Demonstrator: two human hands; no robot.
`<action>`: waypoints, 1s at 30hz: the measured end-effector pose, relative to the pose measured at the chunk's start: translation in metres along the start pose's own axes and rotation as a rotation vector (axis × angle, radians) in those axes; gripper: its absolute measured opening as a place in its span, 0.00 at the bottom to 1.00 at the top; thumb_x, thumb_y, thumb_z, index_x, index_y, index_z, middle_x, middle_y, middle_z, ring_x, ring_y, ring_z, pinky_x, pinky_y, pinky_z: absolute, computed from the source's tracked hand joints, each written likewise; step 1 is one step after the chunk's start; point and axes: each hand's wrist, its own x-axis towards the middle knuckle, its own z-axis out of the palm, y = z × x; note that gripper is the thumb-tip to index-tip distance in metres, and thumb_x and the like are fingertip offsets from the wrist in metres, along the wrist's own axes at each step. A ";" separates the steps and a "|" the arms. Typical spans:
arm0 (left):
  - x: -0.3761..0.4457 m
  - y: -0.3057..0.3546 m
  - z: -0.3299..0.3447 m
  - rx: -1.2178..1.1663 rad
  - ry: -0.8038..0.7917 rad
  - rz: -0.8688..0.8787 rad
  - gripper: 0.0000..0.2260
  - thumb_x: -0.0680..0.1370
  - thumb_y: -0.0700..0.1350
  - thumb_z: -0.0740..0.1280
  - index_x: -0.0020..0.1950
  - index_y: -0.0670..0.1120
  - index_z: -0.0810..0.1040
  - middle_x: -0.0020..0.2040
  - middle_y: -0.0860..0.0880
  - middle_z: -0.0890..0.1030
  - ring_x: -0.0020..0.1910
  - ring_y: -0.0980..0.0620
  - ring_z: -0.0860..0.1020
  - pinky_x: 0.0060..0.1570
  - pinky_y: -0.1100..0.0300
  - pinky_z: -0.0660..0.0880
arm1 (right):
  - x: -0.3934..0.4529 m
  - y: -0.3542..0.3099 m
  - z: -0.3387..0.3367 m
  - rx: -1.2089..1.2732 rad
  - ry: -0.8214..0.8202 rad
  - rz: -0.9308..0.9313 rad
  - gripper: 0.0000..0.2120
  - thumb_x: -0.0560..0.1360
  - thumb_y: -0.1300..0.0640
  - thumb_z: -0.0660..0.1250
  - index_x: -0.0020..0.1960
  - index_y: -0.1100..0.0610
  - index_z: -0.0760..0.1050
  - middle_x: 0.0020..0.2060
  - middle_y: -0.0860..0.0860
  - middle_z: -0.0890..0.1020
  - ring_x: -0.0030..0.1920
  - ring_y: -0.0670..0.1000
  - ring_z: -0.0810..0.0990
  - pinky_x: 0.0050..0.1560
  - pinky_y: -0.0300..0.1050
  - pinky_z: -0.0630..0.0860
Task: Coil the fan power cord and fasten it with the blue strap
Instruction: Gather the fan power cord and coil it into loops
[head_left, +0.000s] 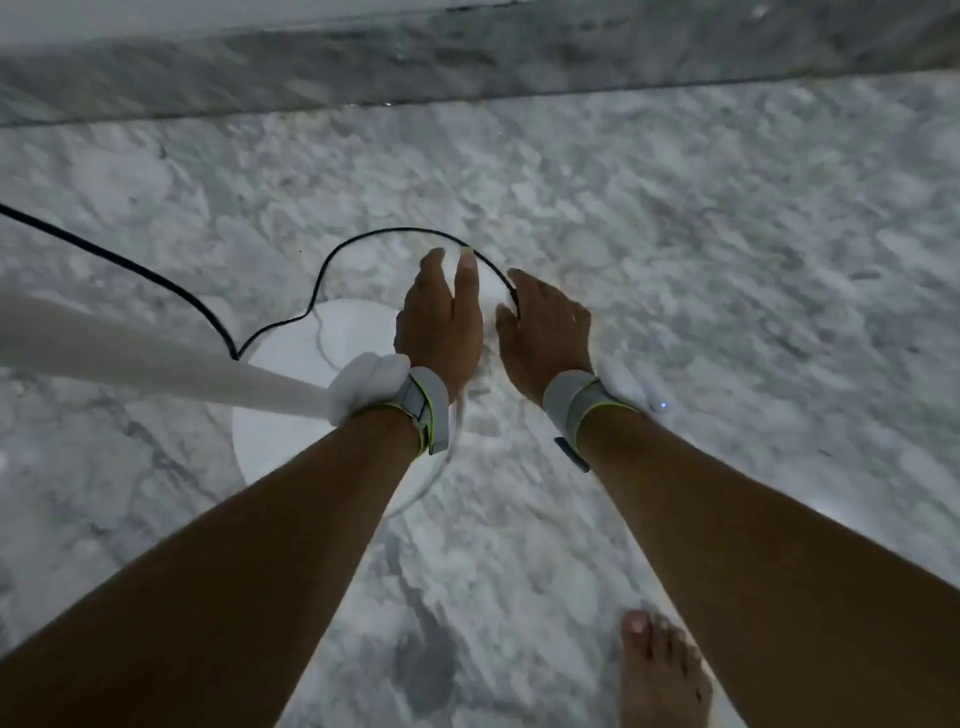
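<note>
Down by the fan base (291, 358), the power cord (363, 239) has barely one loose loop. Right hand (545, 332) pinches it; left hand (441, 317) looks flat-fingered, touching it, I think. Most coiling's left, and no blue strap in sight.

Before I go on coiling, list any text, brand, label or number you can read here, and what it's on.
None: no readable text in the head view.
The thin black power cord, round white fan base and grey marble floor show no lettering.
The grey wristbands with yellow-green edging bear no legible marks; the frame is blurred.
</note>
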 end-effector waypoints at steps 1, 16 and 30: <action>0.006 -0.003 0.003 0.019 0.003 0.001 0.24 0.81 0.59 0.51 0.73 0.48 0.64 0.73 0.47 0.69 0.71 0.46 0.67 0.70 0.48 0.62 | 0.008 0.000 0.007 -0.037 -0.012 -0.008 0.22 0.80 0.52 0.55 0.73 0.55 0.59 0.70 0.53 0.69 0.71 0.55 0.65 0.70 0.53 0.57; 0.046 -0.046 0.020 0.080 -0.015 -0.089 0.21 0.81 0.57 0.53 0.65 0.44 0.71 0.62 0.42 0.78 0.61 0.41 0.74 0.63 0.48 0.68 | 0.061 0.017 0.067 -0.194 -0.141 0.183 0.19 0.77 0.61 0.63 0.66 0.63 0.63 0.66 0.61 0.66 0.65 0.61 0.67 0.61 0.52 0.69; -0.084 0.002 -0.059 0.236 -0.236 0.105 0.23 0.73 0.28 0.59 0.66 0.42 0.75 0.67 0.42 0.74 0.65 0.45 0.73 0.64 0.54 0.71 | -0.145 -0.075 -0.032 0.630 -0.176 0.390 0.03 0.72 0.65 0.60 0.40 0.63 0.70 0.37 0.57 0.72 0.40 0.57 0.71 0.39 0.48 0.71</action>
